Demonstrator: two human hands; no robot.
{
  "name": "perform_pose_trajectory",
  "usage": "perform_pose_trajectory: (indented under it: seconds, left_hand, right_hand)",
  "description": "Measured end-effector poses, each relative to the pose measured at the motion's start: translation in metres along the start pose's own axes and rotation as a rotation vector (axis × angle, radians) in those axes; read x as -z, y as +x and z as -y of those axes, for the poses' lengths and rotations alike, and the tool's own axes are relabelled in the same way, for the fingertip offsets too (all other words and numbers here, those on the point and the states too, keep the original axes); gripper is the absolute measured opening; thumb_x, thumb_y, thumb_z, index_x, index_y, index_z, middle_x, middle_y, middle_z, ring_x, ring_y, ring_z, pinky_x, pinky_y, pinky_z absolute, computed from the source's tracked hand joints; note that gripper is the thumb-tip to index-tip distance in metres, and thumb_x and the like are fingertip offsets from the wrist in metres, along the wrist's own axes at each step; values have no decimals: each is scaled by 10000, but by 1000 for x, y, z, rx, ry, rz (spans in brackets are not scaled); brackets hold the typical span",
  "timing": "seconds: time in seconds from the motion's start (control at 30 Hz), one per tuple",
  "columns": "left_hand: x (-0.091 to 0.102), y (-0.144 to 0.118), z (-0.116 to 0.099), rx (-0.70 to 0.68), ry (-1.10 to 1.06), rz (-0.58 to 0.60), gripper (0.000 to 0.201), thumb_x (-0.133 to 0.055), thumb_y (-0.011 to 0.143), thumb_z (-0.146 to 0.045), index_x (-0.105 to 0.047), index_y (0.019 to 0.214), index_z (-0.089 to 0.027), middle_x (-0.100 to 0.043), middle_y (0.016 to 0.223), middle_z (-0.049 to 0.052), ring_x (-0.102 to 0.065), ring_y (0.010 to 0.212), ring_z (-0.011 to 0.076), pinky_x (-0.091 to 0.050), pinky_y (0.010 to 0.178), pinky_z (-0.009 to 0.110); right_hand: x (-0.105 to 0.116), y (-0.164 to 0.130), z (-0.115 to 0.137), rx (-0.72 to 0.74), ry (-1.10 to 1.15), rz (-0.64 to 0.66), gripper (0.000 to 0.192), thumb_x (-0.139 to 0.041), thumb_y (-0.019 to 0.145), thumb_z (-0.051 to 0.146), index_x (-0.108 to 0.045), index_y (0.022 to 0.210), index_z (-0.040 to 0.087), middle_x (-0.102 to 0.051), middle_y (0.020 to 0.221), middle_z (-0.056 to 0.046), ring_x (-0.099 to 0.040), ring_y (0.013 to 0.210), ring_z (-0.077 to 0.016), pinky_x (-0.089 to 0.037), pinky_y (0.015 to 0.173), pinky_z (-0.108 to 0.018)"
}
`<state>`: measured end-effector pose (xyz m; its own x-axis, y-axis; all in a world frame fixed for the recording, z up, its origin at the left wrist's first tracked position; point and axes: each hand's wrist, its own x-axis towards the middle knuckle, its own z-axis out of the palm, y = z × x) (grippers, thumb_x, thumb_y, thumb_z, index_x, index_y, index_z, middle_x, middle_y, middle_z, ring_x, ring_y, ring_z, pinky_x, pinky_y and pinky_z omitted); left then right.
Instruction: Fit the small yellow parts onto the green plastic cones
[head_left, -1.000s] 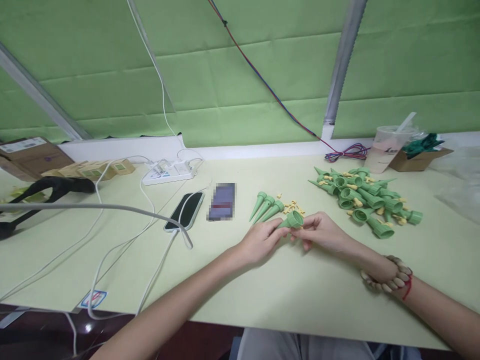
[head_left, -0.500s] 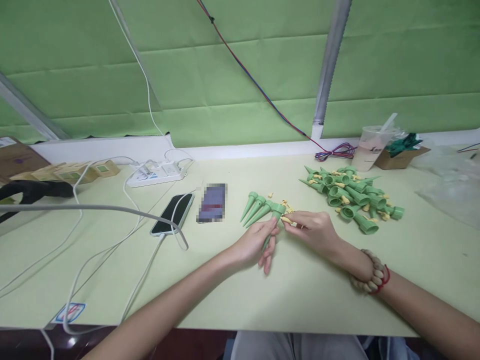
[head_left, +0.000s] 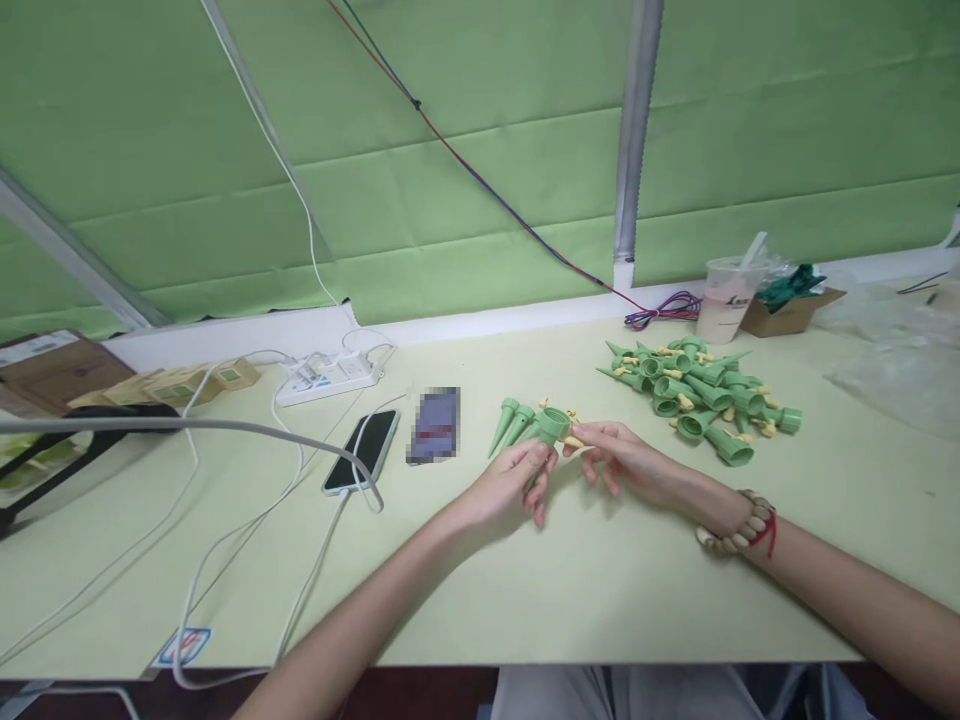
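Note:
My left hand [head_left: 510, 485] is closed around a green plastic watering spike [head_left: 553, 424], its wide round mouth tilted up toward me and its lower part hidden by the fingers. At the side of that mouth, my right hand [head_left: 634, 468] pinches a small yellow plastic valve [head_left: 573, 441] between thumb and forefinger; its other fingers hang loose. I cannot tell whether the valve sits in the spike's side. Just left of the held one, a few more green spikes [head_left: 502, 426] lie side by side. Small yellow bits lie behind it, partly covered.
A heap of green spikes with yellow valves [head_left: 712, 398] lies to the right. Behind it stand a drink cup [head_left: 724, 305] and a small cardboard box [head_left: 787, 315]. Two phones, one a black-screened phone [head_left: 364, 450], a power strip [head_left: 330, 375] and loose white cables occupy the left.
The view has shifted slightly. In my left hand the spike has turned so its mouth faces me more. My right hand's lower fingers have loosened while the pinch stays at the spike.

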<state>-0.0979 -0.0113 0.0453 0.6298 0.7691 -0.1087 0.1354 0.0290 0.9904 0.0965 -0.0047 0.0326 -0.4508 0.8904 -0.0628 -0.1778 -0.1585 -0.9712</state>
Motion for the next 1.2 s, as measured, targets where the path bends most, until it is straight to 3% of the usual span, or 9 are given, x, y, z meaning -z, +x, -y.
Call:
perform_pose_trajectory:
  seconds: [0.13, 0.3, 0.43, 0.5, 0.7, 0.8, 0.97, 1.07, 1.2]
  left_hand:
    - [4, -1, 2, -35, 80, -18, 555, -437, 819, -726, -411, 785, -173, -291, 472, -80, -517, 424, 131, -425, 469, 246]
    - [9, 0, 13, -124, 285, -223, 476, -366, 902, -608, -409, 702, -178, -346, 512, -39, -459, 455, 110, -405, 491, 239]
    - [11, 0, 17, -133, 462, -297, 435, -325, 943, -513, -407, 676, -180, -419, 525, -10, -454, 530, 123, -382, 554, 235]
    - [8, -1, 18, -111, 519, -325, 437, -318, 950, -502, -388, 662, -181, -414, 527, -6, -444, 554, 131, -358, 566, 237]
    - [-1, -1, 20, -46, 607, -400, 447, -311, 951, -519, -358, 653, -189, -366, 500, -14, -388, 526, 139, -310, 580, 259]
    - [4, 3, 25, -70, 484, -388, 461, -277, 948, -566, -387, 697, -195, -337, 487, -31, -356, 476, 131, -309, 551, 260]
    - [14, 6, 26, -94, 402, -366, 458, -278, 947, -569, -473, 799, -182, -337, 463, -55, -369, 452, 122, -332, 545, 253]
    - [15, 3, 21, -113, 504, -358, 419, -293, 960, -498, -490, 785, -172, -379, 480, -47, -389, 498, 119, -332, 577, 247]
    - [12, -1, 16, -129, 629, -298, 334, -334, 940, -394, -467, 729, -172, -399, 519, -35, -396, 541, 116, -321, 589, 243]
  right_hand:
    - [-3, -3, 2, -42, 73, 61, 444, -833, 622, 482, -661, 815, 121, -561, 694, 9, -429, 463, -25, -328, 310, -89]
    - [-9, -5, 3, -73, 79, 81, 420, -848, 617, 404, -672, 898, 145, -594, 859, -21, -526, 630, -59, -364, 343, -98]
    - [-13, -3, 0, -63, -30, -26, 442, -849, 579, 419, -614, 830, 141, -593, 751, -26, -553, 653, -109, -409, 377, -142]
    - [-11, -2, -5, 40, -176, -107, 395, -822, 599, 422, -569, 730, 149, -588, 699, -30, -560, 641, -135, -438, 400, -183]
    - [-5, 0, -19, 684, -767, -206, 182, -565, 825, 241, -608, 664, 166, -612, 725, -55, -563, 671, -137, -435, 496, -207]
    - [-9, 0, -17, 517, -632, -208, 182, -593, 840, 333, -665, 827, 166, -637, 882, -80, -603, 677, -137, -430, 429, -192]
    - [-12, -1, -6, 47, -223, -97, 518, -662, 748, 596, -664, 967, 126, -612, 1019, -112, -600, 645, -124, -480, 390, -195]
    - [-10, -3, -1, -57, -137, 43, 529, -704, 706, 602, -673, 896, 110, -609, 962, -98, -585, 689, -110, -462, 411, -149]
    - [-11, -3, -5, -102, -133, -17, 476, -812, 587, 507, -594, 782, 131, -573, 750, -33, -556, 650, -117, -453, 424, -166]
